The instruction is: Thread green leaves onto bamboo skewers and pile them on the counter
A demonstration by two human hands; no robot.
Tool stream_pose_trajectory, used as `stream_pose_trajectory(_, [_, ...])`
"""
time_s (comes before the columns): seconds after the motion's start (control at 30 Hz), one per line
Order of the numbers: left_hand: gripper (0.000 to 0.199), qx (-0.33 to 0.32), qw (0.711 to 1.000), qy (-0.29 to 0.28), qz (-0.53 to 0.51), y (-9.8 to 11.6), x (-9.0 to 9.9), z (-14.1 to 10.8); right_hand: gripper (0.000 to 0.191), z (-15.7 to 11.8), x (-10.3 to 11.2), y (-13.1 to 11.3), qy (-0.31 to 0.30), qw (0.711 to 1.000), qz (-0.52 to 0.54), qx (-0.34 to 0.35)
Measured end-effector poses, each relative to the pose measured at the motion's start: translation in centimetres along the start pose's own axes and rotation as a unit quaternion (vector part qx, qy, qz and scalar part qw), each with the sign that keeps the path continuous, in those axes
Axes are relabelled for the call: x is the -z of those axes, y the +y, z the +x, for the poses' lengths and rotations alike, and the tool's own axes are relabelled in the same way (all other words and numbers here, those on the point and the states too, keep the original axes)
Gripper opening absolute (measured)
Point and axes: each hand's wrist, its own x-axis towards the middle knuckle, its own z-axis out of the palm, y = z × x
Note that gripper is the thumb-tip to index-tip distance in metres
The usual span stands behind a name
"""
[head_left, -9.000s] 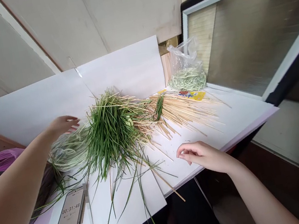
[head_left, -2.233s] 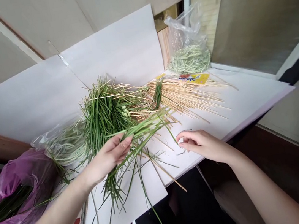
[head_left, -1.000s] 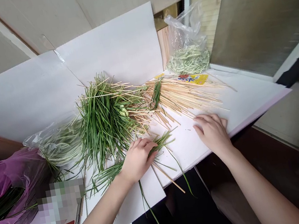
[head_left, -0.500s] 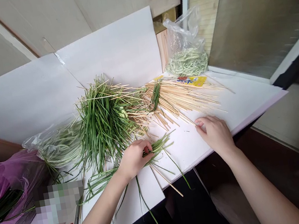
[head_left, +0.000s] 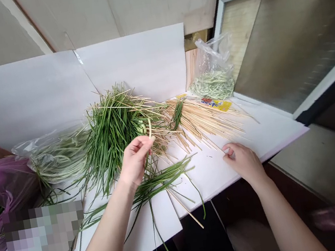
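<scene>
Pinched between thumb and fingers of the raised left hand (head_left: 137, 162), one thin pale stick (head_left: 149, 128), stem or skewer not clear. Spread below that hand, across the white board (head_left: 198, 191), loose grass blades (head_left: 152, 186), not touched by it. Just behind, a big bunch of long grass (head_left: 113, 141). Laid flat on the board, the right hand (head_left: 244, 163), fingers a little curled, holding nothing, near the ends of the bamboo skewers (head_left: 201, 121). Farther back, a clear plastic bag of pale cut greens (head_left: 214, 85).
</scene>
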Motion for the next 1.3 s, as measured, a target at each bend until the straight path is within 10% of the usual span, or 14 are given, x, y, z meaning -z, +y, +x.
stream_pose_trajectory(0.83, [0.029,0.08,0.985,0.017,-0.15,-2.4,5.8,-3.3,0.019,-0.2,3.1,0.7,-0.123,0.976,-0.145,-0.106])
stream_pose_trajectory(0.97, [0.029,0.084,0.982,0.034,-0.166,-2.6,5.8,-3.2,0.024,-1.9,0.9,-2.5,0.005,0.99,-0.118,-0.077])
stream_pose_trajectory(1.13, [0.028,0.085,0.984,0.042,-0.151,-2.7,5.6,-3.1,0.024,-4.4,-1.2,-8.6,-0.026,0.995,-0.028,0.097])
stream_pose_trajectory(1.3, [0.029,0.099,0.984,0.045,-0.144,-2.9,5.6,-3.1,0.015,-4.5,-1.6,-9.4,-0.071,0.992,-0.058,0.087])
